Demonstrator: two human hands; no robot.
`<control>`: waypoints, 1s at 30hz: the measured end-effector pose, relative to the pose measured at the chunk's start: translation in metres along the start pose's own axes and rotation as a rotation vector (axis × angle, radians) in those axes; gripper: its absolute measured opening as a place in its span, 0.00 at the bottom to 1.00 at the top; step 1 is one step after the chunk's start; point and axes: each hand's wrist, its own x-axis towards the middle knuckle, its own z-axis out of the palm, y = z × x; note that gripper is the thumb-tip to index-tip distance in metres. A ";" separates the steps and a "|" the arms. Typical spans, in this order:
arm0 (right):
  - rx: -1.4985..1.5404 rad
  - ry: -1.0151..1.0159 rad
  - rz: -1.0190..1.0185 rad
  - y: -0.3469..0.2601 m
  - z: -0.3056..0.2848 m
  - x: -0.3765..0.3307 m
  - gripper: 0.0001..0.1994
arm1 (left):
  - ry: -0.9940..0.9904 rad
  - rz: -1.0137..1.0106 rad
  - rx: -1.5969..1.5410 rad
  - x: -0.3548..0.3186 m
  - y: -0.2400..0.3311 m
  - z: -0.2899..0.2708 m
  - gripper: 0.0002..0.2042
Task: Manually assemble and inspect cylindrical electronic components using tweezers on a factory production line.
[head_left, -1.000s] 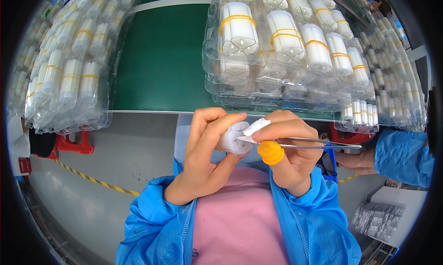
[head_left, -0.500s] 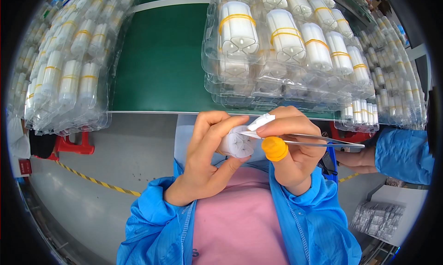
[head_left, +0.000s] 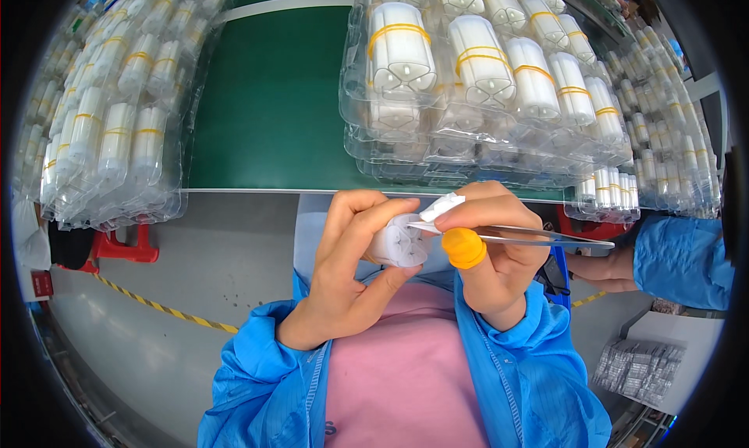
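Observation:
My left hand [head_left: 347,268] is closed round a bundle of translucent white tubes [head_left: 404,247], its round end facing up toward me. Between the fingers of my right hand [head_left: 503,245] is a pair of metal tweezers [head_left: 538,235], its tips at the end of the bundle. White wrapping [head_left: 442,207] covers my right index fingertip, and a yellow finger cot [head_left: 464,249] covers the thumb. Both hands are in front of my chest, just short of the green table's edge. The exact contact of the tips is too small to tell.
Stacked clear plastic trays [head_left: 468,128] of white tube bundles with yellow bands stand on the green table [head_left: 265,97]. More stacked trays [head_left: 117,136] are at left. At right, a co-worker's blue sleeve [head_left: 683,261] reaches in. A red stool [head_left: 129,245] stands left.
The tweezers' rear end has tilted very slightly. Otherwise both hands keep the same hold and place.

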 end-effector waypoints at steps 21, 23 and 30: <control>-0.002 -0.013 0.020 0.000 -0.001 0.002 0.08 | 0.013 0.002 0.016 0.000 -0.001 0.000 0.26; -0.011 -0.026 -0.022 0.001 -0.002 0.003 0.08 | 0.013 0.019 0.031 0.000 -0.001 -0.001 0.26; -0.072 -0.060 -0.018 -0.001 -0.002 0.006 0.08 | 0.019 0.010 0.017 0.000 -0.002 0.000 0.25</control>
